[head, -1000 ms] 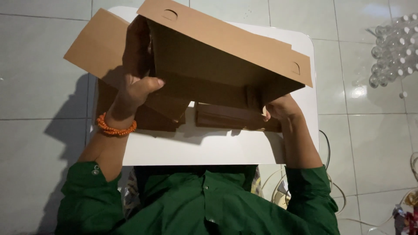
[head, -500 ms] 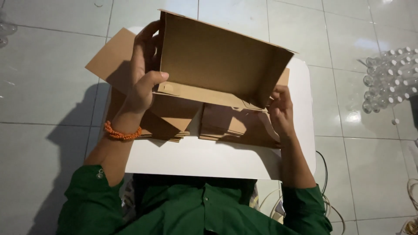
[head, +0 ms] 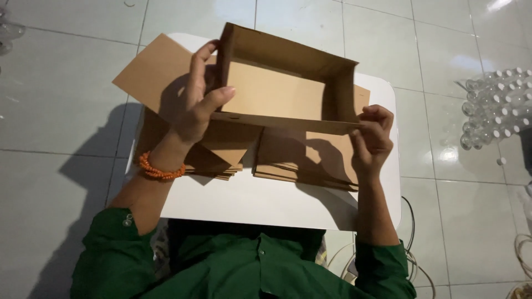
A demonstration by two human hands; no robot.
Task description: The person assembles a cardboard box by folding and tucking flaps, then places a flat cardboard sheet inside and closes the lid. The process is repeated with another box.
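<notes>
Gripping one open cardboard box (head: 277,88), left hand (head: 197,105) and right hand (head: 370,135), above two flat cardboard stacks (head: 302,160).

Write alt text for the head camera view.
Two hands hold an open cardboard box above a white table: left hand grips its left wall, right hand pinches its front right corner. Flat cardboard stacks lie beneath it.

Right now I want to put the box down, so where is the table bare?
The near strip of the table is bare, between the flat cardboard stacks and the person's chest. A narrow margin runs along the right edge past the right hand. The far half is crowded: stacks, a loose sheet, the box and the left hand.
</notes>
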